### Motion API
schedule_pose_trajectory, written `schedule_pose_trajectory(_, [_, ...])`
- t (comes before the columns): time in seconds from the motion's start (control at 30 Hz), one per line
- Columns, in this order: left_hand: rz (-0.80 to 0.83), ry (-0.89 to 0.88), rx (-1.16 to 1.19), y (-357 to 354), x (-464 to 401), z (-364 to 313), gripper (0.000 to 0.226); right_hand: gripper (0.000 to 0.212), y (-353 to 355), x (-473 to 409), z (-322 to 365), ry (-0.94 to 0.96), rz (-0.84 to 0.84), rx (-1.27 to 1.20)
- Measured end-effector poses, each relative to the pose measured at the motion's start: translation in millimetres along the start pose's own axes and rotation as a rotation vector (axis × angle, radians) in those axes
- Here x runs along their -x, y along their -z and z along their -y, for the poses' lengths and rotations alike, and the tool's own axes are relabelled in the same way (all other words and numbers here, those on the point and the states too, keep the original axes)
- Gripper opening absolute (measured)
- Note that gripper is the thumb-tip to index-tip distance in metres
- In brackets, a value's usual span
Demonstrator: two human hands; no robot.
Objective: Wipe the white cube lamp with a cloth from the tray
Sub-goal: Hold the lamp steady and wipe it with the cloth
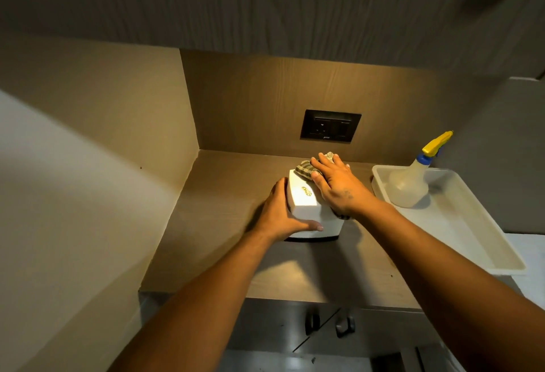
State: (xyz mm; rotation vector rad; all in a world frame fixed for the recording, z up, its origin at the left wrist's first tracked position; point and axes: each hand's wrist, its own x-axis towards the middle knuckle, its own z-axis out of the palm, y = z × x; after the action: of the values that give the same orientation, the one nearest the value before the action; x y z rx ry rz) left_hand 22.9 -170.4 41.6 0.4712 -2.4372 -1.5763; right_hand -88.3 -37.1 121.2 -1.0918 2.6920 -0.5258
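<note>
Two hands at work: we are bracing the white cube lamp (306,203) with our left hand (280,212), grip wrapped round it, while our right hand (339,186), fingers spread, is pressing the cloth (305,168) flat on top.

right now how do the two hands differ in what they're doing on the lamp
The left hand is bare and grips the lamp at its left side, thumb across the front face; the right hand lies flat on top. The right hand presses the cloth onto the lamp; the left hand holds no cloth. Both touch the lamp.
</note>
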Motion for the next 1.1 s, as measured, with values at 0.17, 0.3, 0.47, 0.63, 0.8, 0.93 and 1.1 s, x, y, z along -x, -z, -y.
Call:
schedule_pose_trajectory(0.17, [0.008,-0.028,-0.018,2.7,2.7,0.7,0.130,0.055,-3.0,11.1,-1.0,0.097,-0.031,0.074])
schedule_pose_trajectory(0.3, [-0.002,-0.042,-0.033,4.8,3.0,0.2,0.130,0.057,-3.3,24.9,-12.3,0.106,-0.010,0.034])
schedule_pose_trajectory(0.47, [-0.006,-0.017,-0.013,6.1,2.1,-2.2,0.128,0.051,2.9,-1.9,5.6,0.076,0.004,0.057])
schedule_pose_trajectory(0.63, [-0.018,-0.019,-0.107,3.4,2.3,-4.6,0.123,0.050,-12.1,-0.7,36.4,0.304,0.005,0.131])
schedule_pose_trajectory(0.8, [-0.006,-0.006,-0.076,4.6,-0.2,3.0,0.114,0.052,-2.0,19.2,6.8,0.294,-0.040,0.107])
schedule_pose_trajectory(0.93, [-0.005,-0.021,-0.077,8.6,-0.8,-1.7,0.132,0.051,3.6,5.0,-4.2,0.105,-0.001,0.062])
schedule_pose_trajectory(1.1, [-0.009,-0.031,-0.098,5.9,-1.0,-0.5,0.124,0.051,-1.2,-12.0,20.8,0.157,-0.022,0.119])
